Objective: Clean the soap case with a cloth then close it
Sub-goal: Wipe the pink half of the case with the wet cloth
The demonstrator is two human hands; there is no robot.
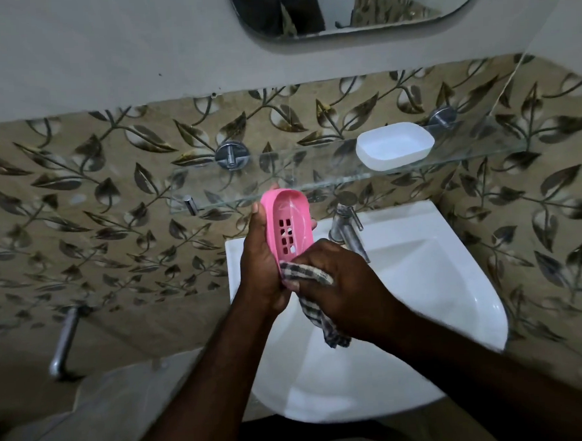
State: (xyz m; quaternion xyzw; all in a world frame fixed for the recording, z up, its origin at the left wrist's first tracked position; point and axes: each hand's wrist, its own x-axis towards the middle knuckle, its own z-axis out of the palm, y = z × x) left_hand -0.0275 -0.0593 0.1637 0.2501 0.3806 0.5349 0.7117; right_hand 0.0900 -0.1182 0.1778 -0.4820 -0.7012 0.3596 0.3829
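Observation:
My left hand holds the pink soap case tray upright above the sink, its slotted inside facing me. My right hand grips a checked cloth and presses it against the tray's lower end; the cloth's tail hangs down below my fingers. The white half of the soap case lies open side up on the glass shelf, apart from both hands.
A glass shelf on metal brackets runs along the leaf-patterned tiles. Below it are a white sink and a metal tap. A mirror hangs above. A metal pipe sticks out at lower left.

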